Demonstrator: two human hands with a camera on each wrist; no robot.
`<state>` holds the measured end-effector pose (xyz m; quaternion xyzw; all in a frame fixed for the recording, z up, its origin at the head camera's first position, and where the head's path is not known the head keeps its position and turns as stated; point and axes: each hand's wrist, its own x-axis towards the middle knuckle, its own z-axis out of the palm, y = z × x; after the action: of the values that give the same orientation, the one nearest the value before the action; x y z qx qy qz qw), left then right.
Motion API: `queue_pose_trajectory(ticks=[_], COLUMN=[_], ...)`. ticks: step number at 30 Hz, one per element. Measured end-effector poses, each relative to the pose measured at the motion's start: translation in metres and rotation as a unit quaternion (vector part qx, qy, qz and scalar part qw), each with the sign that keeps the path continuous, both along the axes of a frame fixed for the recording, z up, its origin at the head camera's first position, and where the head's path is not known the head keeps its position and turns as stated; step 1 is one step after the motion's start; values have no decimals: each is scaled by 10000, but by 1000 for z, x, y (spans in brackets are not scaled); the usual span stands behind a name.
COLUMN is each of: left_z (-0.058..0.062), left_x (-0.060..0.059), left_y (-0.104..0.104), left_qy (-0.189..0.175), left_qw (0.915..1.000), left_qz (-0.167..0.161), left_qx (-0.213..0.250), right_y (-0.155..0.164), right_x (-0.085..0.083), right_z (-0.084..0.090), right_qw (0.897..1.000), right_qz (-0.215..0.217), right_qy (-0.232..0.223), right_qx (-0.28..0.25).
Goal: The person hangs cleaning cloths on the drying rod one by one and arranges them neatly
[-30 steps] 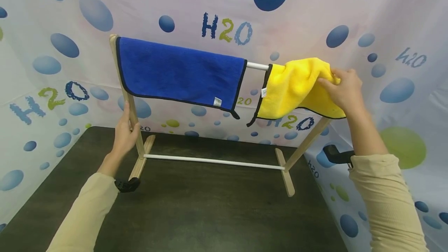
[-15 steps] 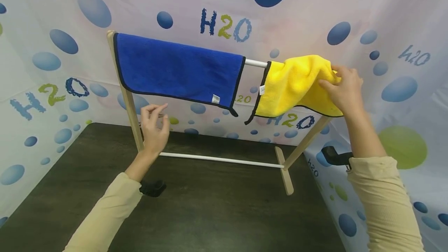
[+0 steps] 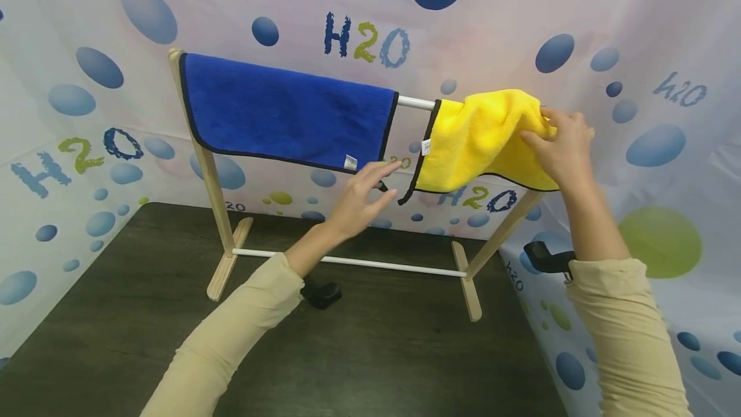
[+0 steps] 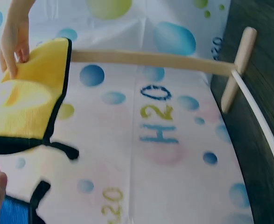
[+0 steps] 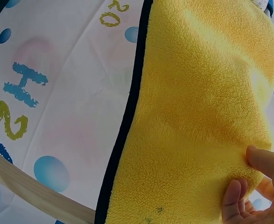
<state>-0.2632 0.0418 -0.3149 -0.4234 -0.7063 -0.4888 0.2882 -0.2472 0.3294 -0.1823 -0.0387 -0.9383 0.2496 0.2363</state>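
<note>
Yellow cloth (image 3: 480,137) hangs bunched over the right end of the rack's top bar (image 3: 415,103), and we hold it there with our right hand (image 3: 558,147) — thumb and fingers pinch a fold near its upper right edge, as the right wrist view shows close up. Our left hand (image 3: 361,195) reaches in with fingers spread and loose, holding nothing, just beside the black-trimmed lower corners of both cloths.

Risks, as we judge them: the yellow cloth sits unevenly, most of it on the near side, so a pull from the pinching hand could drag it off the bar. The rack (image 3: 222,256) stands free on the dark table (image 3: 376,352) with no hand steadying it — a tug sideways could tip or slide it. The reaching left hand could also catch the blue cloth (image 3: 283,111) and skew it.

Counting: two cloths, one blue and one yellow; one rack with two wooden uprights, two wooden feet and two white bars, top and bottom; two hands.
</note>
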Motion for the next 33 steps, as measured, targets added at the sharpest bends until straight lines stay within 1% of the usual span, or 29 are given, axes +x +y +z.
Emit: queue_pose_trajectory(ticks=[2, 5, 8, 11, 12, 14, 17, 20, 22, 24, 27, 30, 32, 33], left_z=[7, 18, 30, 40, 43, 47, 53, 59, 62, 64, 65, 66, 66, 66], left_x=[-1, -5, -11, -16, -17, -20, -21, -19, -17, -17, -17, -18, -18, -18], left_y=[10, 24, 37, 48, 51, 56, 62, 65, 65, 63, 60, 55, 53, 52], left_qy=[-452, -1148, -1944, -2656, -2860, -3136, -3326, -3291, -3238, -3174, -3123, -3155, -3201, -3217], left_qw=[9987, 9923, 9798, 9631, 9573, 9484, 9403, 9394, 9405, 9421, 9425, 9394, 9362, 9348], left_qz=[-7, 43, -105, -316, -382, -459, -538, -609, -639, -686, -806, -951, -1062, -1117], left_qx=[-252, -456, -467, -299, -183, 65, 480, 745, 806, 837, 879, 947, 991, 1011], right_y=[-1, -2, -3, -3, -4, -4, -4, -3, -2, 0, 4, 10, 15, 17], right_x=[0, 0, 0, 0, -1, -1, -2, -1, -2, -1, 1, 5, 7, 9], right_z=[0, 0, -2, -4, -5, -7, -10, -12, -13, -14, -19, -27, -34, -38], right_qw=[10000, 10000, 9999, 9996, 9994, 9991, 9985, 9978, 9966, 9943, 9874, 9791, 9751, 9743], right_qz=[40, 67, 64, 64, 71, 71, 78, 116, 122, 106, 38, -71, -172, -253], right_qy=[20, 61, 140, 257, 294, 347, 435, 576, 741, 957, 1384, 1722, 1813, 1777], right_qx=[3, -2, -30, -96, -147, -224, -314, -312, -331, -461, -769, -1080, -1265, -1363])
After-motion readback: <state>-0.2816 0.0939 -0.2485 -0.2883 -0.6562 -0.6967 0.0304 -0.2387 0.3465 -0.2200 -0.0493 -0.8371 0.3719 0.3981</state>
